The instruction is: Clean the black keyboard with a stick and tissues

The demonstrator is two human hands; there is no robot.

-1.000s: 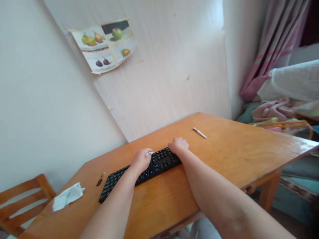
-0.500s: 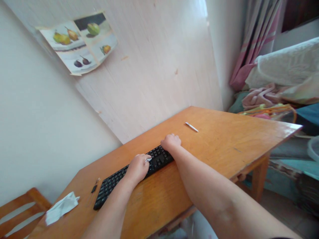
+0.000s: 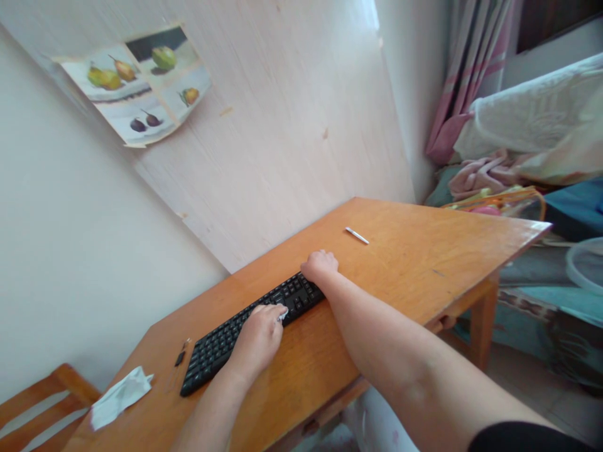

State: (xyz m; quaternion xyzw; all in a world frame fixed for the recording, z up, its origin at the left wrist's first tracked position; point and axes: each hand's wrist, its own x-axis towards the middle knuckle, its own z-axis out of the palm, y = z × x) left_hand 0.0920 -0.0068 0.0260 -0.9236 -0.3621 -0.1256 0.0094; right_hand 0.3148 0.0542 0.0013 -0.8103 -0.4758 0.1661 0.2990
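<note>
A black keyboard lies slantwise on the wooden table. My left hand is over its middle, near the front edge, with fingers closed on a small crumpled white piece, which looks like tissue or cloth and is mostly hidden by the fingers. At the keyboard's far right end, my right hand grips the corner. Its thumb side lies on the keyboard, and the fingers reach past the end.
A white pen lies beyond my right hand. Left of the keyboard are a small black-and-clear item and a folded white tissue. A wooden chair stands at the left. Fruit pictures hang on the board behind the table.
My left hand has slid a little toward the keyboard's front edge, uncovering more keys behind it. My right hand stays at the right end. The view has shifted slightly.
</note>
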